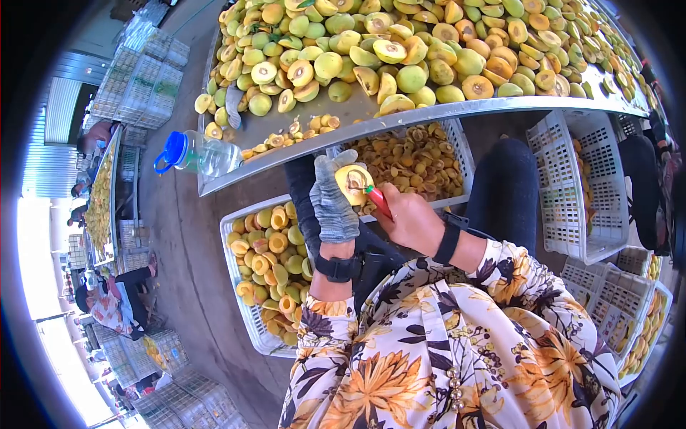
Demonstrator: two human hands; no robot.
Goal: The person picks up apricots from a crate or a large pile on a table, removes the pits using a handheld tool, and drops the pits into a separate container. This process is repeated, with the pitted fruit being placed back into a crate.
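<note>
My left hand [334, 200], in a grey knitted glove, holds a halved peach [354, 184] with its cut face up and the brown stone area showing. A small tool with a red handle and green collar [379, 201] is gripped in my bare right hand [414, 220]. Its thin tip reaches into the middle of the peach half; the exact shape of the tip is hard to see. Both hands are just below the edge of a metal table [286, 161] heaped with yellow-green peach halves [389, 50].
Hollowed halves fill a white crate [239, 300] at my lower left. Brownish pieces lie in another crate [457, 154] under the table. More crates [579, 186] stand at right. A blue-capped bottle [214, 156] and grey cloth [234, 106] are at the table's left. People [118, 300] sit farther left.
</note>
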